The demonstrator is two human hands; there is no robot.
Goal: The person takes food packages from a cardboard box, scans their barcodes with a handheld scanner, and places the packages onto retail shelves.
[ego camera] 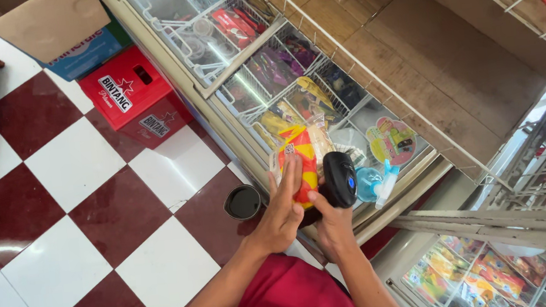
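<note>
Between our hands, over the freezer's (254, 150) glass lid, we hold a red and yellow packet (302, 161) and a black scanner (339, 179). Our left hand (283, 211) lies nearly flat, fingers stretched up the packet's side. Our right hand (334, 229) wraps the scanner's handle just beside it, thumb touching the packet's lower end. The packet looks light, soft and crinkly, likely slippery; we judge a grip across its middle safest. Left of our hands stands a dark cup (243, 202) on the tiled floor, a red crate (135, 96) beyond.
</note>
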